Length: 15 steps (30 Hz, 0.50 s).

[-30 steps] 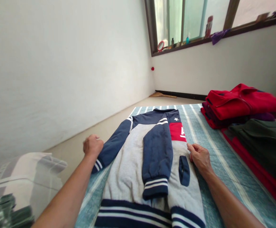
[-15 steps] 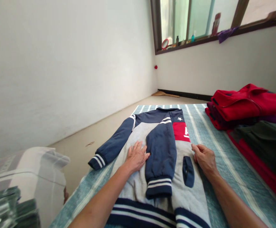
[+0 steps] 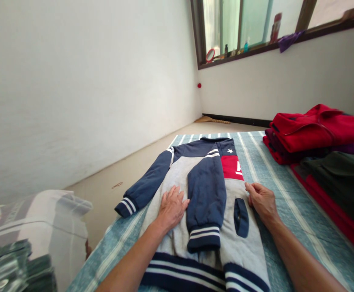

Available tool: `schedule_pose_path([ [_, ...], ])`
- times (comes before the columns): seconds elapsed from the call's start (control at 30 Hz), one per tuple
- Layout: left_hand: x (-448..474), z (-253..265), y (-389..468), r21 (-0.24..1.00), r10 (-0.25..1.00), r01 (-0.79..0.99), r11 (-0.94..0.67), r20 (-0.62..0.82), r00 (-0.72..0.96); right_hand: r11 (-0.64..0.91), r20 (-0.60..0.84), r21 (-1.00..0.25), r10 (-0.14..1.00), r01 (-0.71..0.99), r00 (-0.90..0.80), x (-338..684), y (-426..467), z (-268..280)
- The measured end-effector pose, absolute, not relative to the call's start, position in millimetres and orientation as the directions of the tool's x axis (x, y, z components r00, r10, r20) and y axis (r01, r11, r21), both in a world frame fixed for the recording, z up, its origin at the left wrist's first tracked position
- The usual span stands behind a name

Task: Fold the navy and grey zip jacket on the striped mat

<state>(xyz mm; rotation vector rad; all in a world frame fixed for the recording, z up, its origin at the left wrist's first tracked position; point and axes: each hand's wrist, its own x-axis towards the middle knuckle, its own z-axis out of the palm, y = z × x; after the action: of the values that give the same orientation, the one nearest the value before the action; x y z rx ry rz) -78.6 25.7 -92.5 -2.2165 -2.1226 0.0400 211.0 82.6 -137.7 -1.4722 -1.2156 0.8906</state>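
Observation:
A grey and navy jacket with a red chest panel and striped cuffs lies on a blue-green striped bed cover. One side is folded inward, so its navy sleeve rests lengthwise over the grey body. The other sleeve sticks out to the left. My left hand lies flat on the grey fabric, just left of the folded sleeve, fingers outstretched. At the right folded edge, below the red panel, my right hand pinches the jacket between thumb and fingers.
To the right are stacked red folded clothes and dark green ones. At lower left stand a pale covered bundle and a dark green garment. A broom lies by the far wall, under a window sill holding bottles.
My left hand has slid slightly down and left over the grey fabric. My right hand keeps its pinch on the jacket's edge. The camera view has shifted a little.

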Motion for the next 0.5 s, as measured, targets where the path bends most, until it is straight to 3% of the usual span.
schedule_pose_path([
  [0.5,-85.9,-101.2,7.3,-0.034,0.969,0.98,-0.194,0.146,0.197,-0.008,0.047,-0.971,0.973,0.238,0.224,211.1,81.9,-136.5],
])
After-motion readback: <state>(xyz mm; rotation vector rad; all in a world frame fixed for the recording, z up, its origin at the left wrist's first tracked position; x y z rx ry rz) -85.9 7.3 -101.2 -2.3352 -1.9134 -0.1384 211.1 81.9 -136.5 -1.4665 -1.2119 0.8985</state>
